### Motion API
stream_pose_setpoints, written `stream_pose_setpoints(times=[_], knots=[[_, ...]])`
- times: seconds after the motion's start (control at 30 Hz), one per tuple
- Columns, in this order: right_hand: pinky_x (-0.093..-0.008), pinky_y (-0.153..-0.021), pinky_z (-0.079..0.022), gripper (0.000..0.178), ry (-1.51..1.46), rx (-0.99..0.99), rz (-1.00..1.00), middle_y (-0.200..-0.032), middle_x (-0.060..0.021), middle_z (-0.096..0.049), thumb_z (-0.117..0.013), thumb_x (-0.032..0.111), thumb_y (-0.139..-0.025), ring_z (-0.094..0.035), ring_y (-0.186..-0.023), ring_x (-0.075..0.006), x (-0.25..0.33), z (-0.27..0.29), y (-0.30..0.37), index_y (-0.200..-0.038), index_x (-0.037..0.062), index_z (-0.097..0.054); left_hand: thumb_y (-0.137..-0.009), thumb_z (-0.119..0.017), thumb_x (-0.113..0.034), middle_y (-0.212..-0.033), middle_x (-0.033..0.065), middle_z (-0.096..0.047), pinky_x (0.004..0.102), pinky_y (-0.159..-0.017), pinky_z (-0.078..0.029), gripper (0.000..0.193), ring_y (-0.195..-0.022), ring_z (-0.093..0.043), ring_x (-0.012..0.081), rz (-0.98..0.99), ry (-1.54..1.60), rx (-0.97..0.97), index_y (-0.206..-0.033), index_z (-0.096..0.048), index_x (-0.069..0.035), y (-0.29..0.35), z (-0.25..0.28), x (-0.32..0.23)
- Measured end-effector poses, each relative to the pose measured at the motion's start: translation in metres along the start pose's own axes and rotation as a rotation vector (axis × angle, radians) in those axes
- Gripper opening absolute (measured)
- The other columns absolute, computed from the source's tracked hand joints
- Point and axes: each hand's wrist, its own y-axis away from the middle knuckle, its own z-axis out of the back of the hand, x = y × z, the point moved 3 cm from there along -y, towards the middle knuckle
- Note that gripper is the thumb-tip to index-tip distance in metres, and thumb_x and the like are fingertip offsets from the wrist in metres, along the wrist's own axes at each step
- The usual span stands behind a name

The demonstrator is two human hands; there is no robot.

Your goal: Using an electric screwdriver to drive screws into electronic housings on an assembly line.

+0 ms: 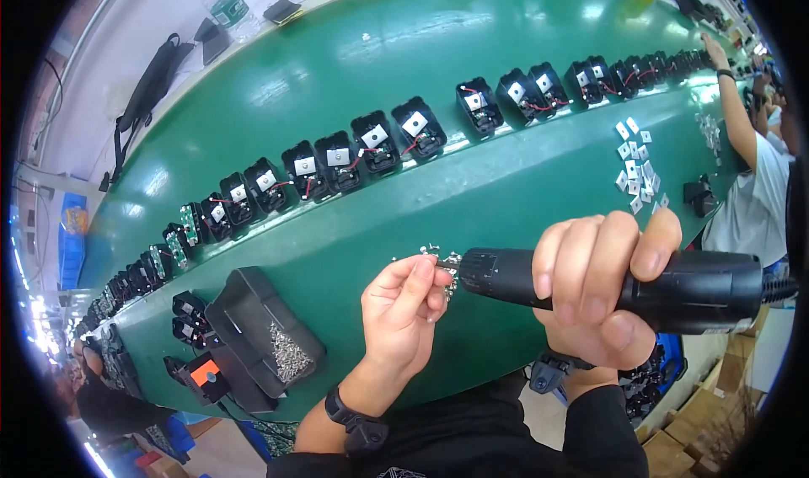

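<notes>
My right hand (594, 267) is wrapped around a black electric screwdriver (712, 280), held level with its tip toward the left. In front of that tip, my left hand (398, 309) pinches with thumb and forefinger at the thin bit. Whatever is between those fingertips is too small to make out. Behind the fingers and the screwdriver's nose, a small pile of screws (452, 286) lies on the green table (497, 196), partly hidden. A black bin (232, 305) with many loose screws (289, 356) stands left of my left hand.
A long row of black housings (419, 133) with metal plates and red wires crosses the table. Loose square plates (634, 170) lie at the right, near another person's arm (737, 116). More black housings (190, 318) sit beside the bin. A bottle (226, 8) stands far left.
</notes>
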Motion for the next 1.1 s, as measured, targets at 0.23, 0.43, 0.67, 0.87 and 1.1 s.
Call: stream_pose_setpoints(times=[0.23,0.43,0.67,0.87,1.1], knots=[[-0.0372,-0.066,-0.047,0.037,-0.083,-0.176,-0.013,-0.075,-0.0045,-0.055,-0.066,0.005,-0.077,-0.055,-0.062,-0.0182,0.001,-0.014,-0.006,-0.106,0.0104,-0.043,-0.092,-0.059,-0.012,-0.083,0.0108,-0.068,0.0207,-0.051,-0.042,0.013,-0.06,-0.056,0.0095,0.001,-0.026,-0.05,-0.099,-0.063,-0.002,0.01,-0.007,-0.015],[-0.0352,-0.062,-0.049,0.038,-0.036,-0.056,0.082,-0.075,-0.0043,-0.057,-0.065,0.004,-0.078,-0.057,-0.058,-0.0181,0.003,-0.021,-0.011,-0.108,0.0105,-0.043,-0.093,-0.059,-0.014,-0.083,0.0114,-0.069,0.0228,-0.052,-0.043,0.014,-0.062,-0.06,0.0118,0.015,0.007,-0.014,-0.1,-0.063,-0.003,0.011,-0.006,-0.02],[-0.0281,-0.056,-0.052,0.031,-0.159,-0.09,0.323,-0.067,-0.0047,-0.057,-0.066,0.0,-0.074,-0.059,-0.055,-0.0148,-0.001,-0.045,-0.015,-0.095,0.0048,-0.045,-0.093,-0.059,-0.018,-0.078,0.0115,-0.068,0.0242,-0.054,-0.048,0.015,-0.06,-0.062,0.0149,0.161,0.149,0.028,-0.093,-0.062,-0.003,0.027,-0.012,-0.037],[-0.0297,-0.056,-0.057,0.036,-0.234,0.064,0.445,-0.066,-0.0082,-0.058,-0.072,-0.003,-0.069,-0.061,-0.055,-0.0168,0.0,-0.049,-0.022,-0.091,0.0031,-0.044,-0.094,-0.058,-0.017,-0.073,0.0131,-0.067,0.0262,-0.054,-0.051,0.016,-0.057,-0.063,0.0166,0.198,0.244,0.198,-0.089,-0.06,-0.002,0.023,-0.003,-0.041],[-0.0282,-0.055,-0.057,0.039,-0.469,0.011,0.475,-0.061,-0.0026,-0.059,-0.074,-0.008,-0.065,-0.06,-0.052,-0.0114,-0.009,-0.042,-0.045,-0.09,0.004,-0.046,-0.085,-0.067,-0.008,-0.083,0.0174,-0.068,0.0274,-0.058,-0.051,0.019,-0.07,-0.068,0.0196,0.112,0.03,0.315,-0.099,-0.061,0.003,0.013,-0.022,-0.055]])
